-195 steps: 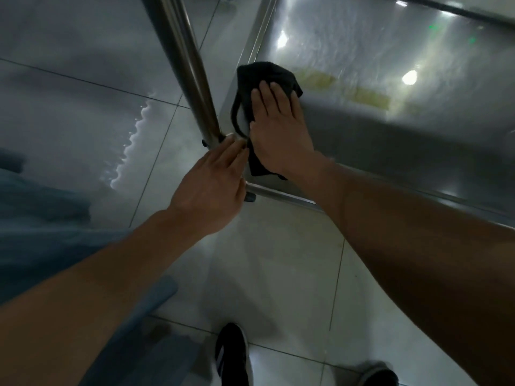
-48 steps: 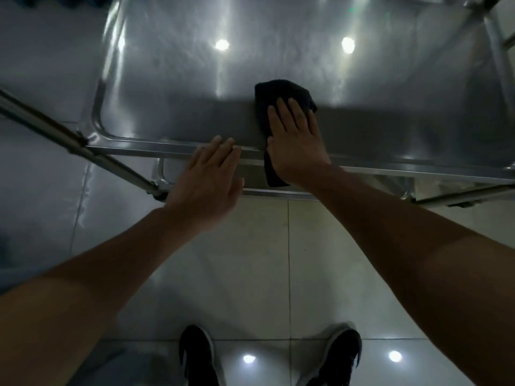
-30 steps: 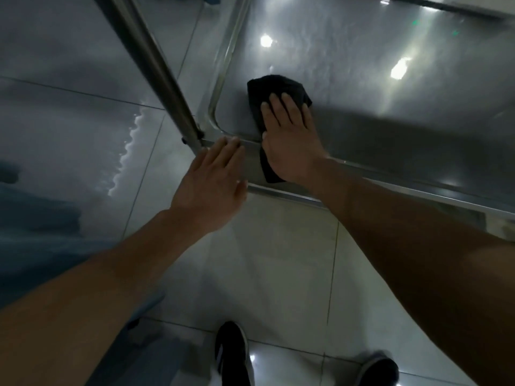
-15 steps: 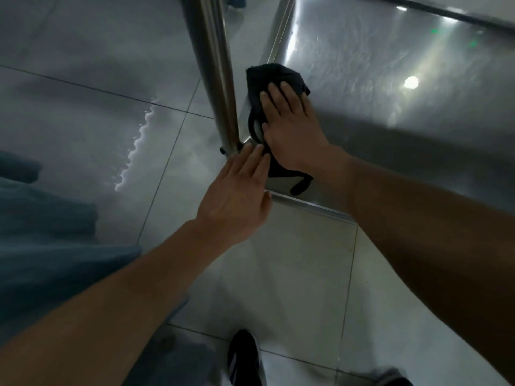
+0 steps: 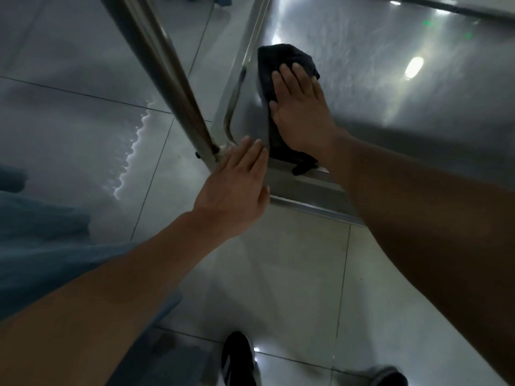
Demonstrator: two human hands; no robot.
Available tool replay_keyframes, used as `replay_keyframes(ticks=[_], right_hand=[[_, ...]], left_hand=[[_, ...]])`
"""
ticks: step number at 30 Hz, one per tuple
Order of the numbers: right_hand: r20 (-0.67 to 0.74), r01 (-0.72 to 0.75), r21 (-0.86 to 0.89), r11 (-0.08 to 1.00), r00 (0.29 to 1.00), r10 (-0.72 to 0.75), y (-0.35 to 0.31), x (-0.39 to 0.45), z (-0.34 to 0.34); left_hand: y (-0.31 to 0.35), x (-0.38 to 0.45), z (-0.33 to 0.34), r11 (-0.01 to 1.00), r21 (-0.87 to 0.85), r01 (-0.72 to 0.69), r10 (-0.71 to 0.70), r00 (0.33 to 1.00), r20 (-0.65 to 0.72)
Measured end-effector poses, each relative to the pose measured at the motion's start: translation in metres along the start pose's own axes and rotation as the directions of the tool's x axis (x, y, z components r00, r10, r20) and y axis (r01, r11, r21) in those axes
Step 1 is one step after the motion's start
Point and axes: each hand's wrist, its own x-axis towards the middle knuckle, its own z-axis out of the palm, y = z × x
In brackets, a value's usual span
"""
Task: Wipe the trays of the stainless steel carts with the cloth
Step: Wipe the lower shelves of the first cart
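A dark cloth (image 5: 278,62) lies in the near left corner of the stainless steel cart's tray (image 5: 376,51). My right hand (image 5: 299,107) presses flat on the cloth with straight fingers; the cloth's lower end hangs over the tray's near rim. My left hand (image 5: 237,188) rests flat on the tray's front corner rim, fingers straight, just beside the cart's post (image 5: 167,73).
The cart's round steel post rises at a slant from the tray's corner towards the upper left. Glossy floor tiles (image 5: 278,274) lie below, with a bright wavy reflection at the left. My shoes (image 5: 239,360) show at the bottom edge.
My right hand has slid the cloth a little farther into the tray's left corner area. My left hand stays flat on the front corner rim.
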Motion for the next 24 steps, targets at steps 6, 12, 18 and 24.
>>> replay_keyframes(ticks=[6,12,18,24], right_hand=[[-0.019,-0.098,-0.019,0.995,0.995,0.097,0.06,-0.035,-0.002],[-0.034,-0.232,0.016,0.973,0.972,0.232,0.12,-0.076,-0.004],[-0.032,-0.327,0.066,0.943,0.944,0.33,0.171,-0.127,-0.007],[-0.032,-0.383,0.133,0.914,0.92,0.391,0.214,-0.178,-0.01]], left_hand=[[0.034,0.019,0.003,0.999,-0.011,-0.049,0.049,0.998,0.035],[0.083,0.034,0.006,0.994,-0.052,-0.093,0.096,0.994,0.051],[0.131,0.046,0.009,0.989,-0.066,-0.13,0.135,0.987,0.084],[0.177,0.05,0.019,0.98,-0.073,-0.185,0.192,0.975,0.107]])
